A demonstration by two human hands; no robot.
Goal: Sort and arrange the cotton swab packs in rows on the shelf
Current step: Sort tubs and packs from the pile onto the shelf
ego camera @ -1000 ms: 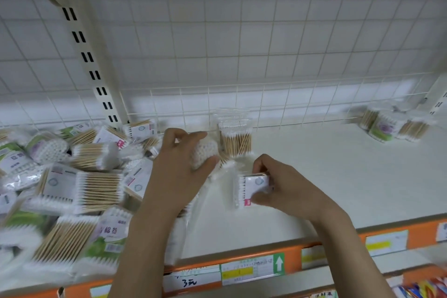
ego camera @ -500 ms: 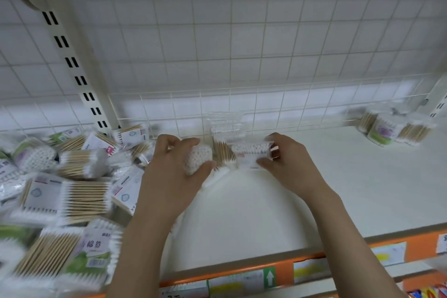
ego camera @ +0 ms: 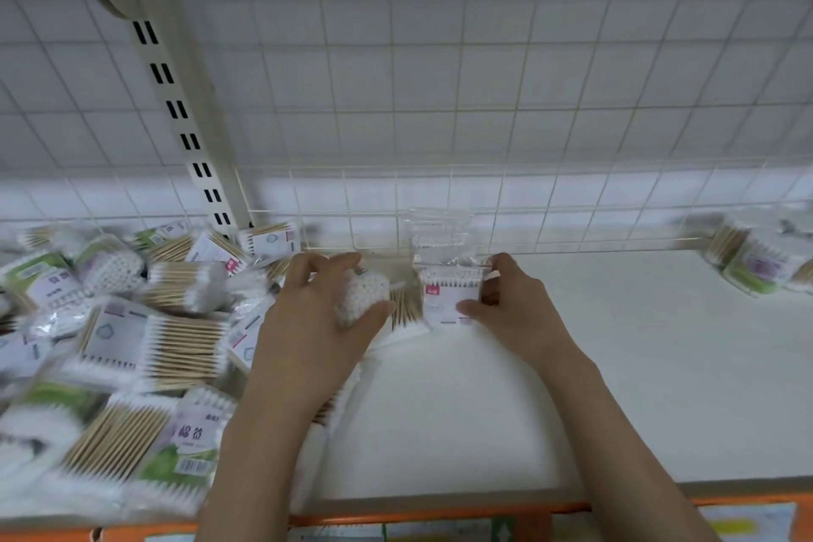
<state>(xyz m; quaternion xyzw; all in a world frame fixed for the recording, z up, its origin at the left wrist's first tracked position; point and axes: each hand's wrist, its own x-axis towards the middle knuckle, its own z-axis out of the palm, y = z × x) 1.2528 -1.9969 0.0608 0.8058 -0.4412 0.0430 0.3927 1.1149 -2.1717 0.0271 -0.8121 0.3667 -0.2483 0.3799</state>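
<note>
Head view of a white shelf backed by a wire grid. The left hand curls its fingers and thumb round a swab pack, cotton tips facing the camera, held just above the shelf beside the loose heap of packs that fills the shelf's left part. The right hand pinches a flat pack with a white label, thumb on its lower edge and fingers at its upper right corner; the pack stands near the back of the shelf, just in front of an upright clear pack that leans on the grid. A pack with wooden sticks lies between the two hands. Three or so packs sit at the far right, well apart. An orange rail edges the shelf front.
</note>
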